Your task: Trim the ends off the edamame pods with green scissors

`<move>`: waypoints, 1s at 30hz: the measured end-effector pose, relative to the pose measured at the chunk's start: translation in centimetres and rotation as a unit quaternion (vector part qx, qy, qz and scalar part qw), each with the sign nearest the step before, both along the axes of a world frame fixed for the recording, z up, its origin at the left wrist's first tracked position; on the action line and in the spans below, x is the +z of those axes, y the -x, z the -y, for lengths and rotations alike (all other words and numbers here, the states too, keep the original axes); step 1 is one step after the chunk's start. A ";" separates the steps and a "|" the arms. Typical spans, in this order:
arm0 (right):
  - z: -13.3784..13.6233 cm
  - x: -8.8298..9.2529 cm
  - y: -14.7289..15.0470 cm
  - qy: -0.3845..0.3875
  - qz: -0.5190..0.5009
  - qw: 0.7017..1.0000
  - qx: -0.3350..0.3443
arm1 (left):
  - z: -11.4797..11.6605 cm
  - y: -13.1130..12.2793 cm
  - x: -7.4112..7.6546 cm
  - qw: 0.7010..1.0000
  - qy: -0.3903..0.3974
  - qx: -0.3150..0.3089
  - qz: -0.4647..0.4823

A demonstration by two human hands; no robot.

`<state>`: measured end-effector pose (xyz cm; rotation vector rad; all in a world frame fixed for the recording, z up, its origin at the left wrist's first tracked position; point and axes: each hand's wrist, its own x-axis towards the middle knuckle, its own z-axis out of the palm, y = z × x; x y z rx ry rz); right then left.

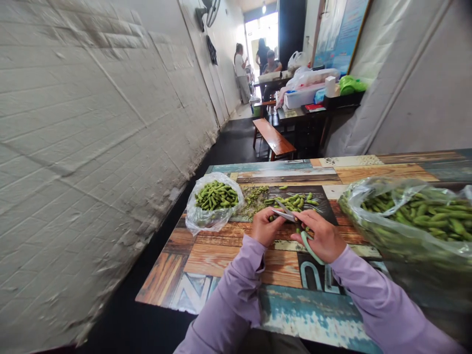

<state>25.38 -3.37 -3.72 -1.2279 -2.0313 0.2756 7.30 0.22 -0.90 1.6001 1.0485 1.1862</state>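
Note:
My right hand (322, 238) is closed around scissors (308, 246) with pale green handles. Their blades are parted and point left, towards the fingertips of my left hand (266, 227). Those fingers are pinched on an edamame pod, mostly hidden by the fingers and blades. Just beyond the blades lies a loose pile of green edamame pods (297, 201). Left of that pile are small trimmed bits (255, 195). A clear plastic bag (190, 209) holding pods stands to the left. At the right, a larger plastic bag (354, 223) is full of pods.
The table (217, 255) has a patchwork wood pattern. A white wall (92, 147) runs along the left. Behind the table are a wooden bench (275, 137) and another table with a white plastic bin (302, 97) and bags. Several people are near the bright doorway.

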 end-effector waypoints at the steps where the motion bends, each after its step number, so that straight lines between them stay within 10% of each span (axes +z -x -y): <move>1: 0.0 0.0 0.0 -0.001 0.004 1.000 0.000 | 0.0 0.0 0.0 1.000 -0.008 0.002 -0.009; 30: 0.2 0.1 0.3 -0.005 0.011 1.000 0.006 | 0.2 -0.2 -0.6 0.996 -0.057 -0.014 -0.069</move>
